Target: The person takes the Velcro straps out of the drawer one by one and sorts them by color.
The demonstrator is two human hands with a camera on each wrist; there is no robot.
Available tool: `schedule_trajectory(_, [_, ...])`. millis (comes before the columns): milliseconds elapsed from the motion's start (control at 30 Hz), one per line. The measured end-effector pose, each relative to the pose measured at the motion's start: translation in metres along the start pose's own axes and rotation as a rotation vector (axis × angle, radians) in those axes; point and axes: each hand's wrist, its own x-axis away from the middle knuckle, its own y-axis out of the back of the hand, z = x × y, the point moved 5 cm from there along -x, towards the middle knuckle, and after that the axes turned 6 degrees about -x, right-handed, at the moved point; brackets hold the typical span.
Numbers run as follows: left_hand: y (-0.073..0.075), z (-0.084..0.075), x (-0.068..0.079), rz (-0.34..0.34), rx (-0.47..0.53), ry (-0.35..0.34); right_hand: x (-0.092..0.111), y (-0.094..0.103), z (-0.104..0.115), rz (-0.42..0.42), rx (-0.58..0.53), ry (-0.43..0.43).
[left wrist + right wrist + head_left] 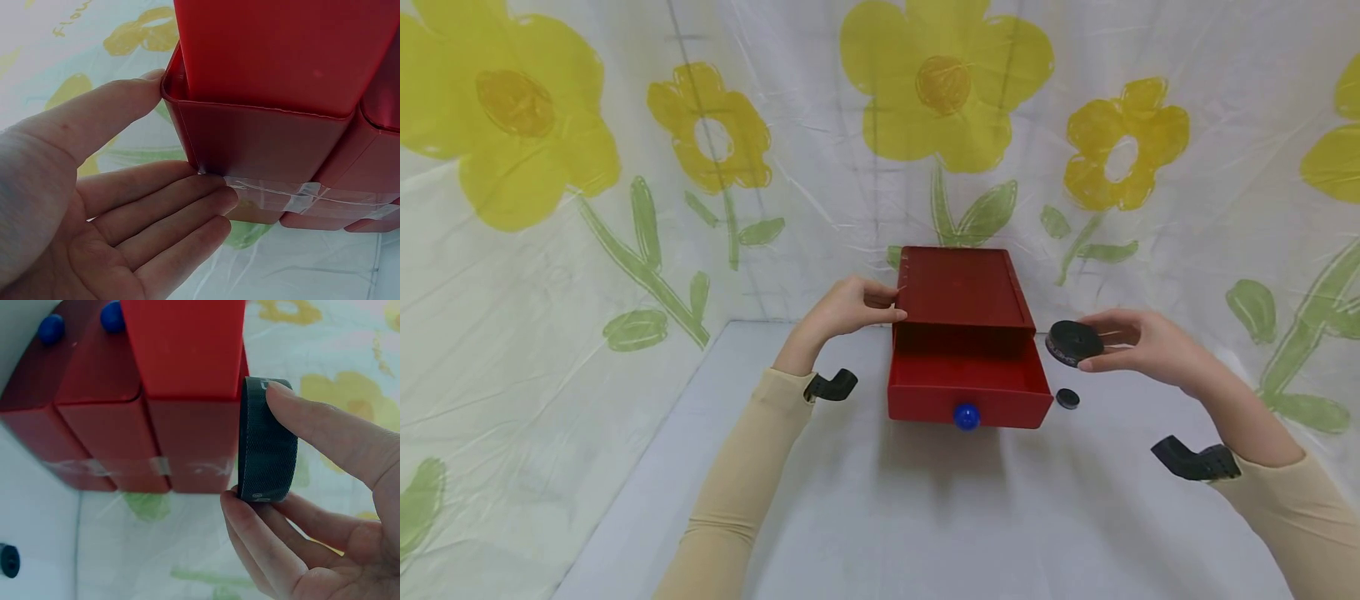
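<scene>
A red drawer cabinet [958, 287] stands at the back of the table. Its top drawer [970, 408], fitted with a blue knob [967, 417], is pulled out, and its floor looks bare. My left hand [857, 307] touches the cabinet's upper left edge, thumb near the front corner and nearly straight fingertips farther back. Right of the cabinet, my right hand [1142, 346] holds a thick black disc [269, 440] between thumb and fingers. The disc's side has a woven-looking texture and small pale marks. A smaller black disc [1067, 398] lies on the table beneath it.
Two more red drawer units [94, 425] sit below the top one, joined by clear tape [303, 197]. A white sheet with yellow flowers [820, 208] hangs right behind the cabinet. The pale tabletop [925, 517] stretches forward from it.
</scene>
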Motion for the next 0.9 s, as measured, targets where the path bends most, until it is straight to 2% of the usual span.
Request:
schedule_trajectory(567, [-0.001, 0.0, 0.0, -0.002, -0.001, 0.002, 0.003, -0.006, -0.044, 0.004, 0.019, -0.122])
schedule_trajectory(900, [0.0, 0.0, 0.0, 0.003, 0.0, 0.003, 0.005, -0.01, -0.068, 0.0, -0.026, -0.116])
